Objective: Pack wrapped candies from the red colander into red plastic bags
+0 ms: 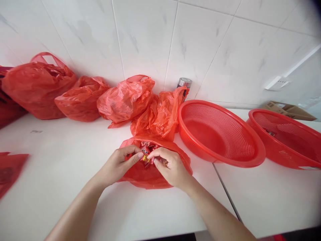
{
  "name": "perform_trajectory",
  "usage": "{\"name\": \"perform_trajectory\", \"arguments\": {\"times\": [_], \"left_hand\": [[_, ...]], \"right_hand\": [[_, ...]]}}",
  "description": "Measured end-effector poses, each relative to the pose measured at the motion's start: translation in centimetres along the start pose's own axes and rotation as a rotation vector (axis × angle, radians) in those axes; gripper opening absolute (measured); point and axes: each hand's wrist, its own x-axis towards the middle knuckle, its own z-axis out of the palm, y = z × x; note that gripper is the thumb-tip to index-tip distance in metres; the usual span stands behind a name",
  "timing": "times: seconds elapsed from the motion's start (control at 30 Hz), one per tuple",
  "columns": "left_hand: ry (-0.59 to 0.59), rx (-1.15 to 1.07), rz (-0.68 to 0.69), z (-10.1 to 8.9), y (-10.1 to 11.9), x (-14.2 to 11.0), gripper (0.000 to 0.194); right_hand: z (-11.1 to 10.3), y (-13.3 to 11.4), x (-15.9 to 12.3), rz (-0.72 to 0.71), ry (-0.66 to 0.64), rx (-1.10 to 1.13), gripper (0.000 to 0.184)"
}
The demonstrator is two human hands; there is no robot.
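Observation:
An opened red plastic bag (150, 182) lies on the white table in front of me, with small wrapped candies (145, 144) in its mouth. Over the opening, my left hand (120, 165) pinches a red-and-yellow wrapped candy (144, 150) between thumb and fingers. My right hand (173, 167) is also closed in a pinch, its fingertips at small candies right beside the left thumb. Exactly which pieces it grips is partly hidden by the fingers. Both wrists reach across the bag's near side.
Several filled red bags (127, 98) line the tiled wall. To the right stand a red perforated basket (184, 134) and a second red basket (278, 154). A dark bottle with a silver lid (185, 81) and a cardboard box (293, 110) are behind. Another red bag (12, 167) lies left.

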Motion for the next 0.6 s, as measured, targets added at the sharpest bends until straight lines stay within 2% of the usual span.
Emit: {"name": "perform_trajectory", "arguments": {"times": [0.1,0.23,0.37,0.47,0.6], "left_hand": [[-0.005,-0.022,-0.014,-0.06,-0.1,0.0,0.029],[-0.012,-0.029,-0.033,-0.15,-0.28,-0.09,0.032],[-0.022,-0.028,-0.038,-0.06,-0.38,-0.01,0.033],[-0.038,-0.042,-0.044,0.04,-0.3,0.08,0.032],[-0.053,-0.112,-0.038,0.1,-0.05,0.04,0.031]], "right_hand": [[-0.29,0.12,0.04,0.009,0.024,-0.022,0.025],[-0.72,0.25,0.1,0.13,0.07,0.005,0.015],[-0.77,0.06,0.12,0.228,0.009,0.072,0.015],[-0.67,-0.05,0.13,0.239,-0.047,0.09,0.014],[-0.68,0.0,0.16,0.229,0.001,0.117,0.012]]}}
